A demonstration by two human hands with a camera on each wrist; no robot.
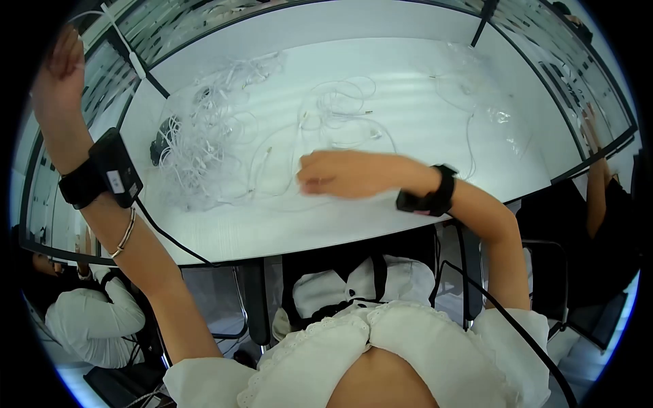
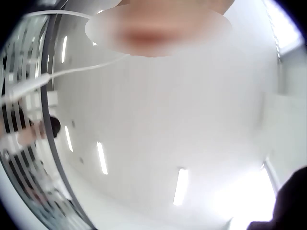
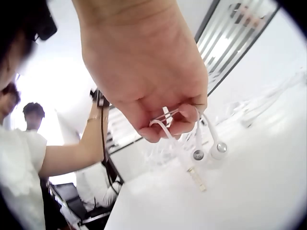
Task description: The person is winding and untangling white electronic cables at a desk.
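Observation:
My left hand (image 1: 61, 71) is raised at the upper left, fingers curled, with a thin white cable (image 2: 88, 68) running from it to a slim white piece (image 2: 29, 86). The fingertips are blurred in the left wrist view. Low over the white table (image 1: 272, 234), my right hand (image 1: 350, 175) pinches thin white earphone cords (image 3: 164, 125) between thumb and fingers. Below those fingers hang two white earbuds (image 3: 219, 150) and a gold-coloured plug (image 3: 196, 180), seen in the right wrist view.
A large tangle of white cables (image 1: 197, 153) covers the table's left part, with a dark object (image 1: 160, 141) beside it. Loose cables (image 1: 340, 102) lie mid-table, and clear plastic bags (image 1: 500, 117) at the right. Glass partitions edge the table; other people sit at both sides.

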